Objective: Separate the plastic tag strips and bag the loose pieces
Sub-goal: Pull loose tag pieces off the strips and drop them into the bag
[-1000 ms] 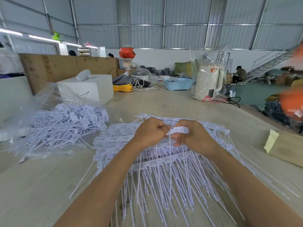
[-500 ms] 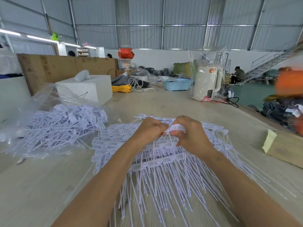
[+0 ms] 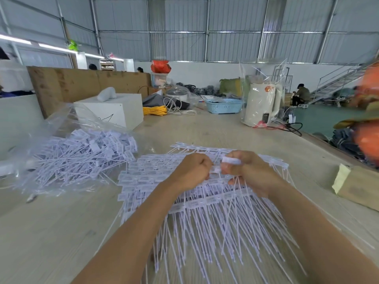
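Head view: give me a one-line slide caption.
Both hands, left and right, pull white tag strips apart beside a clear bag of loose tags.

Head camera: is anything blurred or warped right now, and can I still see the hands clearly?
Head view: the left hand and right hand are sharp, with their grip on the tag strips clear; the orange shape at the right edge is smeared by blur; the roof beams bow from wide-angle distortion; light is even, with faint glare on the plastic bag.

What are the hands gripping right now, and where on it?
Both hands, left hand and right hand, pinch one tag strip by its flat label heads, tails hanging down.
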